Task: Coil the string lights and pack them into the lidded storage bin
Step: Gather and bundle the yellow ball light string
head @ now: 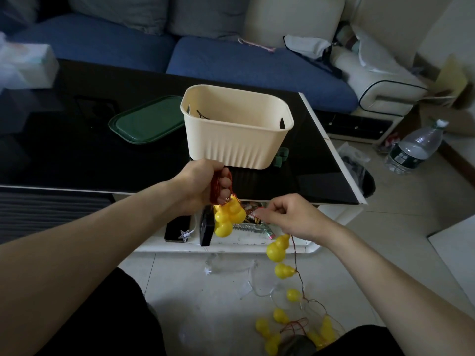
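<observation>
Just in front of the cream ribbed plastic bin (236, 129), your left hand (203, 183) grips the wound red-wired yellow gourd lights (227, 217) while your right hand (290, 217) pinches the trailing wire to feed another loop.

The bin (236, 129) hides its contents; the tissue box (24, 65) is blurred.

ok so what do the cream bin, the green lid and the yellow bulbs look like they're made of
The cream bin looks like matte moulded plastic: thin ribbed walls, cut-out handles. The green lid seems to be smooth plastic with a raised rim and a dull sheen. The yellow bulbs look like glossy, perhaps hollow plastic gourds, strung on thin red wire.
</observation>
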Demonstrator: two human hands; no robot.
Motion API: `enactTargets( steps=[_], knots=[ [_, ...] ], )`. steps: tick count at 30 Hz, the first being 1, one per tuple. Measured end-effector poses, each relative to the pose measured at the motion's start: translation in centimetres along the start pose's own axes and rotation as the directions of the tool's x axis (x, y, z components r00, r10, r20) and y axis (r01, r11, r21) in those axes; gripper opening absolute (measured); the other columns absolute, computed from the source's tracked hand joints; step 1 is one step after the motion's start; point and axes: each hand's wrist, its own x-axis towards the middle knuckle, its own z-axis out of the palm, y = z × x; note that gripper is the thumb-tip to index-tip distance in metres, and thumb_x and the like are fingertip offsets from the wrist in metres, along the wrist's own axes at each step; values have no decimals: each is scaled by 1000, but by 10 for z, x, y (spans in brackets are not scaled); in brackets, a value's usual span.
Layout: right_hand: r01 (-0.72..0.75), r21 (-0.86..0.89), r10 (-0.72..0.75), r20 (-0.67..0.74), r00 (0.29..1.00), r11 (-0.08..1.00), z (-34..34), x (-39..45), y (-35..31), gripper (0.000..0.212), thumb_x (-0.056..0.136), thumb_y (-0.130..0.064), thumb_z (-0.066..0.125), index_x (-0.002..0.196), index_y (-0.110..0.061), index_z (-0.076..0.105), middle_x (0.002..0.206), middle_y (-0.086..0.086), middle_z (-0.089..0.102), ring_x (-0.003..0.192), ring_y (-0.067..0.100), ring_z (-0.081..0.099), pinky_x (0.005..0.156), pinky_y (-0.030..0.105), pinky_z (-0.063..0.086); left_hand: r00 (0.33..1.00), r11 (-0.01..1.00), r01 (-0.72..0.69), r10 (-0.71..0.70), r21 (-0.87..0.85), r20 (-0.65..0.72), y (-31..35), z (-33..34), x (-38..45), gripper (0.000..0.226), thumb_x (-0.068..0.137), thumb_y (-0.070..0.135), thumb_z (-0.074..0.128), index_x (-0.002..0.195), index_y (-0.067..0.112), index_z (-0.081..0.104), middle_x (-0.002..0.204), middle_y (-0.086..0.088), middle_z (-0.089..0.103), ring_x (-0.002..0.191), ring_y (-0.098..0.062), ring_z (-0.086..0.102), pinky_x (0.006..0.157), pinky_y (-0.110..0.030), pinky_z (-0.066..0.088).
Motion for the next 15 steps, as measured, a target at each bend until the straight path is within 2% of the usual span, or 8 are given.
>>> enactTargets(
  steps=[4, 5, 8, 9, 11, 12, 14, 15],
  knots=[
    [111, 74, -112, 20, 993, 991, 1, -8, -14, 27, 89, -32, 74, 68, -16, 68, 49, -7, 48, 48, 6, 38, 49, 18, 33, 1000, 997, -1, 0, -75, -10, -2, 5, 0, 38, 105, 19, 31, 75, 7, 49, 67, -19, 69, 62, -31, 71, 51, -31, 58],
    [138, 90, -141, 33, 989, 986, 2, -9, -17, 24, 89, -30, 75, 70, -16, 71, 52, -1, 52, 51, 9, 41, 50, 19, 34, 1000, 994, -4, 4, -111, 3, -2, 6, 0, 38, 106, 18, 30, 75, 6, 49, 75, -24, 71, 67, -34, 73, 56, -34, 61],
    [189, 81, -195, 60, 979, 979, 7, -11, -25, 21, 88, -31, 76, 80, -11, 76, 67, 29, 57, 61, 23, 43, 58, 33, 37, 998, 982, -19, 28, -189, 49, -1, 13, 0, 34, 106, 14, 29, 82, 3, 50, 93, -32, 70, 77, -39, 73, 67, -42, 62],
    [199, 72, -203, 64, 977, 977, 8, -12, -26, 21, 89, -31, 76, 81, -12, 76, 71, 33, 57, 61, 24, 43, 59, 34, 37, 997, 983, -28, 40, -184, 65, -1, 15, 0, 32, 106, 14, 29, 85, 2, 50, 98, -34, 69, 81, -39, 73, 71, -43, 62],
    [221, 50, -224, 79, 971, 974, 10, -13, -29, 22, 89, -30, 75, 79, -11, 76, 67, 32, 54, 58, 23, 44, 57, 32, 36, 991, 988, -32, 50, -148, 121, -3, 20, 0, 27, 106, 14, 30, 91, 2, 49, 104, -34, 68, 88, -39, 72, 74, -43, 61],
    [229, 40, -231, 89, 969, 973, 11, -14, -30, 22, 90, -27, 75, 78, -9, 76, 60, 27, 51, 56, 17, 45, 57, 29, 37, 988, 992, -25, 43, -120, 151, -5, 23, -1, 25, 106, 14, 32, 93, 3, 50, 102, -32, 69, 86, -37, 73, 73, -41, 62],
    [239, 23, -240, 112, 964, 971, 11, -16, -32, 20, 90, -21, 75, 79, -5, 76, 51, 10, 46, 60, 1, 53, 66, 16, 41, 982, 1000, -17, 18, -7, 187, -11, 27, -2, 23, 105, 15, 35, 94, 6, 53, 85, -20, 73, 73, -28, 71, 66, -35, 60],
    [242, 24, -243, 124, 962, 970, 12, -16, -32, 18, 90, -19, 75, 80, -4, 76, 52, 7, 48, 65, -1, 56, 72, 15, 43, 982, 998, -23, 10, 66, 191, -14, 28, -3, 23, 105, 15, 38, 93, 7, 55, 76, -13, 72, 67, -24, 67, 64, -33, 56]
  ],
)
